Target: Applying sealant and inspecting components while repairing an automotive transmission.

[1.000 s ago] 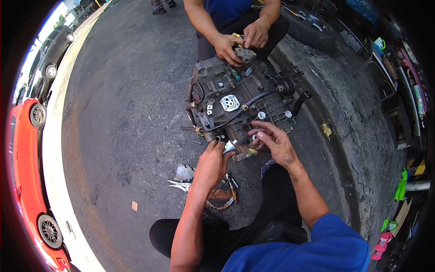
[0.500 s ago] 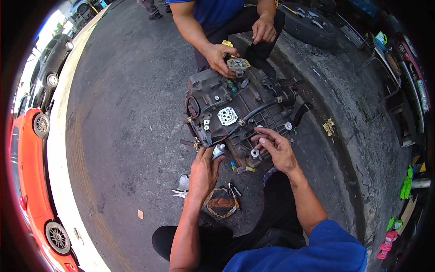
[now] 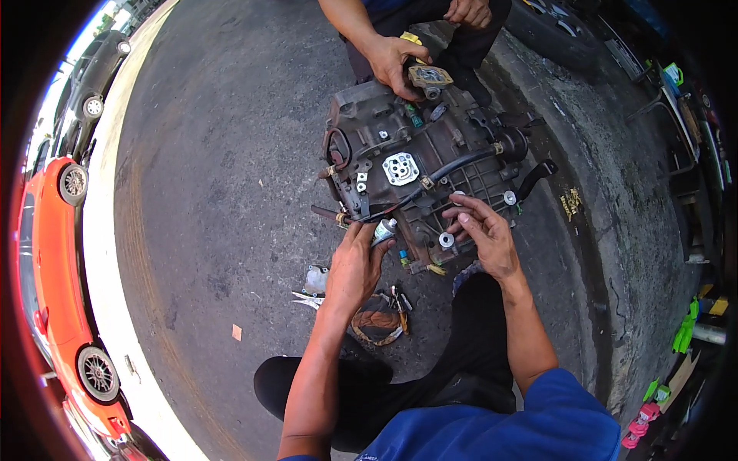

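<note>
My left hand (image 3: 354,269) is closed around a small squeeze tube (image 3: 383,231), whose pale end sticks out past my fingers. It is by the near left edge of a dirty metal gearbox (image 3: 419,138) lying on the ground. My right hand (image 3: 492,242) hovers over the gearbox's near right part, fingers loosely bent and apart, with nothing visible in them. On the gearbox's top lies a bright, clean mounting face (image 3: 400,169) with several holes. Across from me, another person's hand (image 3: 394,63) holds a metal cover (image 3: 429,76) and something yellow above the far edge.
Before my knees lie a small metal plate (image 3: 316,280), scissor-like pliers (image 3: 307,300) and a round brown-orange piece (image 3: 377,326) beside small tools. A tyre (image 3: 550,34) lies at the far right. A red car (image 3: 58,269) stands on the left. Green gloves (image 3: 686,326) hang at the right.
My view has shifted, so the gearbox and both workers' hands sit higher and further right. My hands keep nearly the same pose over the gearbox. The tube stays in my left hand.
</note>
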The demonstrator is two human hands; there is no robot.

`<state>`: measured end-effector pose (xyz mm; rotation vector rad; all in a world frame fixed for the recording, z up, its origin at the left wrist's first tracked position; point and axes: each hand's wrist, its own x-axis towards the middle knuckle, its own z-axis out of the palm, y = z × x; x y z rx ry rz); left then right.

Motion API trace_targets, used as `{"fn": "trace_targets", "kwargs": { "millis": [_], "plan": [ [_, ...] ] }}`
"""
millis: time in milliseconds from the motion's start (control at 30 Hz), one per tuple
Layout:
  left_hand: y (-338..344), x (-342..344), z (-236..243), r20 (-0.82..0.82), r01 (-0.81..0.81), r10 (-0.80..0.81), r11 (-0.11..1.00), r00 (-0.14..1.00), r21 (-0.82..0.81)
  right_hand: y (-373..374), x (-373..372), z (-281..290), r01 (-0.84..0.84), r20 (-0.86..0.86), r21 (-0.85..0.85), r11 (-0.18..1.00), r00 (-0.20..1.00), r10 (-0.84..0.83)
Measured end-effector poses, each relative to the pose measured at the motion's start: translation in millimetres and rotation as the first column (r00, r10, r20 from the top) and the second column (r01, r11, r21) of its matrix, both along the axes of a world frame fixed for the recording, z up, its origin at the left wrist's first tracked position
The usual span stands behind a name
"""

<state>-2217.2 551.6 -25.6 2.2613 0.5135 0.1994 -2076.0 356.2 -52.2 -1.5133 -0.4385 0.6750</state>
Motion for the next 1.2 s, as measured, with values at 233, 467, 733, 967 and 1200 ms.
{"fn": "trace_targets", "kwargs": {
  "millis": [233,467,733,967,1200],
  "plan": [
    [-1,-1,0,-0.005,0.0,0.0,1.0,1.0,-0.002,1,-1,0,0.0,0.01,-0.014,1.0,1.0,0.0],
    [-1,-2,-2,-0.002,0.0,0.0,1.0,1.0,-0.002,2,-2,-1,0.007,0.02,-0.015,1.0,1.0,-0.006],
    [0,5,-2,0.027,0.034,-0.034,0.999,0.999,0.001,1,2,0,0.015,0.006,-0.011,1.0,1.0,-0.015],
    [4,-3,5,-0.065,0.04,-0.036,0.998,0.997,0.056,7,31,32,0.387,0.594,0.071,0.919,0.724,-0.35],
    [0,3,2,-0.014,0.078,-0.078,0.995,0.997,0.066,-13,130,66,0.64,0.887,0.109,0.761,0.283,-0.365]
  ]
}}
